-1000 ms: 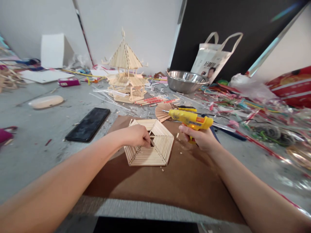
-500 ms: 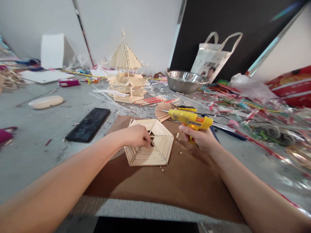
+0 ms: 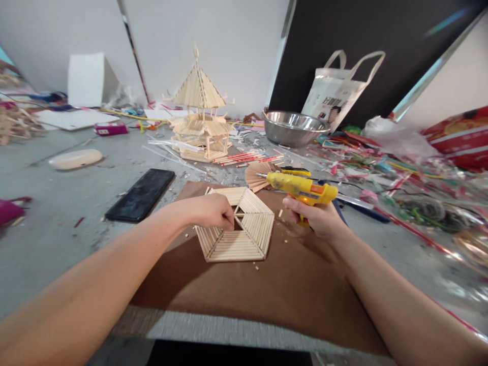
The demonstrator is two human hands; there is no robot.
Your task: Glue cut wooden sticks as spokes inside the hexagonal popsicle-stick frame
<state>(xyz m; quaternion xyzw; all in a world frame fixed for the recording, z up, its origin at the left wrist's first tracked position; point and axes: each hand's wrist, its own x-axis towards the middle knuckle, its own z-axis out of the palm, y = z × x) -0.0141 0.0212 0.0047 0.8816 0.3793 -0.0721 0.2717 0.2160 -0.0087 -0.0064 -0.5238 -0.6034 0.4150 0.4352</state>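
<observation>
A hexagonal panel of thin wooden sticks [image 3: 236, 247] lies on a brown sheet [image 3: 282, 300], with a gap at its middle crossed by thin spokes. Over the panel's left part, my left hand [image 3: 215, 211] is closed, its fingertips pinched at the edge of the gap; whatever they hold is too small or hidden to make out. My right hand [image 3: 318, 216] grips a yellow hot glue gun [image 3: 301, 187] by its handle, right of the panel. The gun's metal nozzle points left, above and clear of the panel, and an orange light glows on its body.
Behind stands a stick-built pagoda model [image 3: 202, 117] beside red-tipped sticks [image 3: 244, 158]. A black phone [image 3: 141, 195] lies to the left, a white oval object [image 3: 76, 159] beyond it. A metal bowl [image 3: 295, 127], a tote bag [image 3: 335, 96] and a knife-like tool [image 3: 362, 206] are at right among scraps.
My left hand has shifted slightly left, baring more of the gap and its spokes. The glue gun stays almost in place. The whole view has moved a little.
</observation>
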